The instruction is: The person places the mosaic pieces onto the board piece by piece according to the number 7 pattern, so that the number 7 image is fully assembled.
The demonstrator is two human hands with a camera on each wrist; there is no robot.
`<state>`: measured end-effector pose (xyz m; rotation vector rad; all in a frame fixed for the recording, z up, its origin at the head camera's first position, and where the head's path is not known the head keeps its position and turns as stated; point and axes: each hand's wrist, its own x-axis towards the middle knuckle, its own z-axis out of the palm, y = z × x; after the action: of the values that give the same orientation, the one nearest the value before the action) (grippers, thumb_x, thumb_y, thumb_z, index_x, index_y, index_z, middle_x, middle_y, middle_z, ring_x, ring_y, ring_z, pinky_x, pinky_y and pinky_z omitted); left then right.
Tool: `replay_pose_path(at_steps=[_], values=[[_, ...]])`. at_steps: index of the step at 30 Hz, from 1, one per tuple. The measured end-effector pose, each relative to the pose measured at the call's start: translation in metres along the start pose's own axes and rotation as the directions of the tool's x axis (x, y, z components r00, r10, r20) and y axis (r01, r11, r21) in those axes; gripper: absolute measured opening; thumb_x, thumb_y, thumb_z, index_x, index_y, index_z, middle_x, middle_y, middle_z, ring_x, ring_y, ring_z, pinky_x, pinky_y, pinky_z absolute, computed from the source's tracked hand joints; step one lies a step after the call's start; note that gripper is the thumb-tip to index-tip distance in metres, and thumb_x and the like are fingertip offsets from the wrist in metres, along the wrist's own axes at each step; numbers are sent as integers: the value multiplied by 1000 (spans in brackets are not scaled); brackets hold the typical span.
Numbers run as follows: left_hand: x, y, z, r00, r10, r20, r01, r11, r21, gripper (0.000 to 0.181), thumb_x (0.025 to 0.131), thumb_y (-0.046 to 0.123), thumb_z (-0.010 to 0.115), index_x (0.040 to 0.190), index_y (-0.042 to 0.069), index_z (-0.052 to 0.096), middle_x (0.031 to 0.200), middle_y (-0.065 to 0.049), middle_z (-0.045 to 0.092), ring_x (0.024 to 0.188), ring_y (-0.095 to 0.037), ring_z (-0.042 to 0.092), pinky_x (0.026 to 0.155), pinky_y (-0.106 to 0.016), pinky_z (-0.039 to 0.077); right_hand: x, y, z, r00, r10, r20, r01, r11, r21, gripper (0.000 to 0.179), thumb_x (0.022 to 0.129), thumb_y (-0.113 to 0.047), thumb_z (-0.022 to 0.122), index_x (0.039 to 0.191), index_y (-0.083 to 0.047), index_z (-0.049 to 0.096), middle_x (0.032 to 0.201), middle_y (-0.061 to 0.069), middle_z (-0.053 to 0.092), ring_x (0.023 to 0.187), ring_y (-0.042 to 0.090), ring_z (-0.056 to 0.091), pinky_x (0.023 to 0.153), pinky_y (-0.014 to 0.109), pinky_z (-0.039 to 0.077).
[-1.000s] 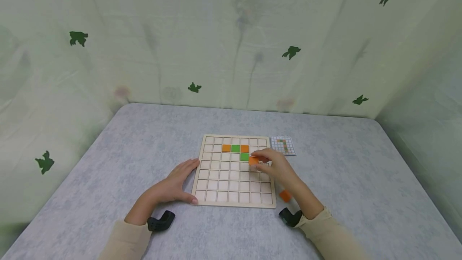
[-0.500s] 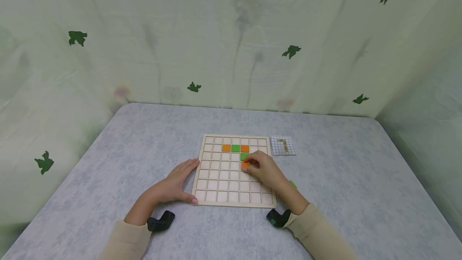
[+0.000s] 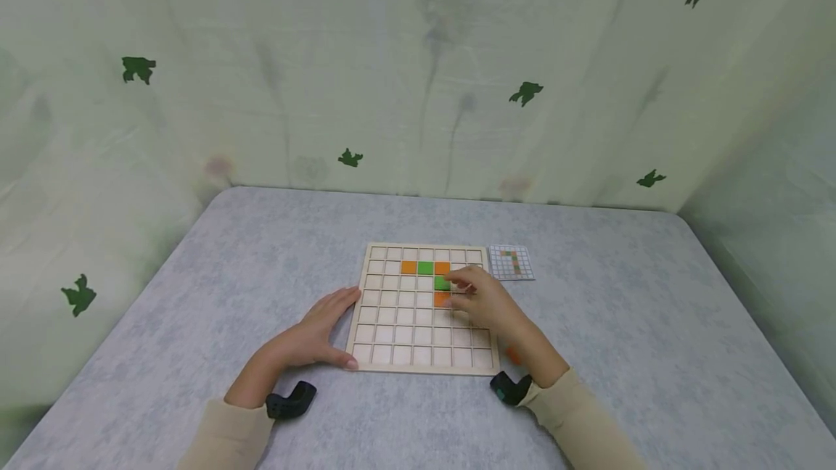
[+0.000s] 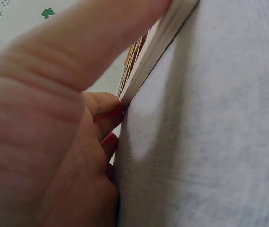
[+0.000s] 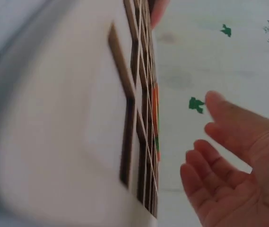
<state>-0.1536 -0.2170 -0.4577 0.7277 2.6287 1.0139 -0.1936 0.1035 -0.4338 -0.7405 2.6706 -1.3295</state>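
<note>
A wooden grid board [image 3: 395,317] lies flat on the table. Along one of its back rows sit an orange tile [image 3: 408,268], a green tile [image 3: 425,268] and a second orange tile [image 3: 441,268]. Below that last one come another green tile [image 3: 442,283] and an orange tile [image 3: 440,299]. My left hand [image 3: 314,331] rests against the board's left side, its thumb near the front corner and fingers on the edge. Holding nothing, my right hand [image 3: 486,302] hovers over the right half of the board; the right wrist view shows its fingers [image 5: 236,127] apart and lifted off the surface.
A small printed pattern card [image 3: 512,262] lies beside the board's back right corner. Partly hidden by my right forearm, a loose orange tile [image 3: 512,355] lies on the table [image 3: 607,296]. A pale curtain [image 3: 405,78] stands behind the table.
My right hand has brought the orange tile left into the cell below the green one, let it go and lifted slightly away. The left hand stays put.
</note>
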Motion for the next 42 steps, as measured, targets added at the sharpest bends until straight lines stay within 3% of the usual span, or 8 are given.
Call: replay_pose_path(at_steps=[4, 12, 23, 28, 30, 37, 42], values=[[0, 0, 0, 1000, -7, 3, 7, 1000, 9, 115, 59, 53, 77, 143, 2, 17, 147, -16, 15, 133, -34, 8, 101, -55, 9, -8, -4, -19, 1000, -28, -14, 28, 1000, -7, 46, 80, -16, 69, 122, -4, 54, 115, 12, 54, 99, 27, 51, 81, 38, 44], [-1, 0, 0, 1000, -12, 12, 12, 1000, 16, 115, 60, 53, 76, 143, 2, 16, 148, -14, 14, 133, -33, 6, 101, -55, 8, -44, 1, -55, 1000, -3, -8, 2, 998, -62, 53, 78, -19, 70, 127, -11, 51, 124, 5, 49, 103, 32, 49, 84, 47, 42], [-1, 1, 0, 1000, -24, 14, 23, 1000, 17, 116, 59, 55, 75, 144, 4, 15, 148, -12, 13, 133, -33, 5, 101, -56, 7, -85, 40, -72, 986, 63, 157, -52, 996, -73, 50, 76, -19, 72, 121, -7, 54, 118, 7, 53, 103, 26, 50, 85, 39, 42], [-1, 1, 0, 1000, -22, 10, 22, 1000, 11, 116, 59, 53, 76, 144, 4, 16, 148, -12, 14, 133, -33, 6, 101, -55, 7, -91, 48, -72, 973, 114, 201, -96, 991, -95, 39, 78, -17, 70, 114, -11, 59, 114, 1, 54, 106, 21, 48, 89, 38, 40], [-1, 1, 0, 1000, -22, 8, 22, 1000, 8, 116, 58, 53, 76, 144, 4, 16, 148, -12, 14, 133, -33, 6, 101, -55, 7, -90, 50, -70, 974, 103, 200, -79, 989, -123, 34, 78, -15, 70, 110, -12, 61, 111, -1, 54, 106, 20, 49, 89, 37, 40], [-1, 3, -1, 1000, -22, 8, 22, 1000, 7, 117, 58, 53, 77, 144, 4, 16, 148, -14, 14, 133, -34, 6, 101, -55, 6, -86, 49, -68, 980, 108, 166, -72, 975, -210, 23, 78, -17, 71, 99, -13, 62, 97, -5, 55, 92, 16, 51, 81, 35, 44], [0, 3, -1, 1000, -26, 10, 26, 1000, 9, 117, 57, 53, 77, 144, 4, 16, 147, -14, 14, 133, -34, 6, 101, -54, 5, -80, 41, -67, 988, 89, 126, -64, 980, -189, 26, 79, -17, 70, 102, -9, 61, 97, -3, 57, 88, 16, 53, 76, 33, 45]])
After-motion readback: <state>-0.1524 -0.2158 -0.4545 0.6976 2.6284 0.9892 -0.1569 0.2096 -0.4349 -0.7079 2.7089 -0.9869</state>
